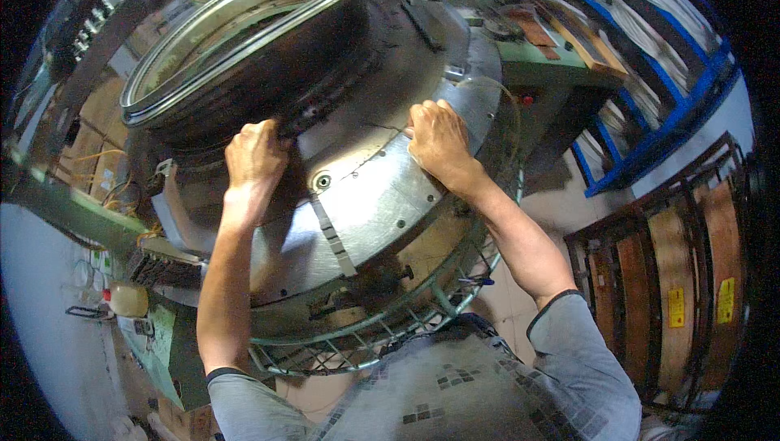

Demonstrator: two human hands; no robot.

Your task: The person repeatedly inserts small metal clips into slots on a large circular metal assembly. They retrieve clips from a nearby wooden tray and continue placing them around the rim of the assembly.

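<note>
Both my hands are over a large round machine with a broad metal ring plate (375,205). My left hand (257,157) is closed in a fist at the plate's inner side, near the dark base of a raised metal ring (244,39). What its fingers hold, if anything, is hidden. My right hand (441,142) is closed in a pinch above the plate's right part. A thin dark line, perhaps a thread, runs to its fingertips from the left; I cannot tell whether it is gripped. Between my hands the plate has a round fitting (323,182) and a slotted strip (333,234).
A green tubular guard (325,352) curves round the machine's near side. On the right are a blue rack (674,120) with white rolls and a dark frame holding brown panels (634,295). A green bench (561,55) carries tools. At left stands a yellowish bottle (128,299).
</note>
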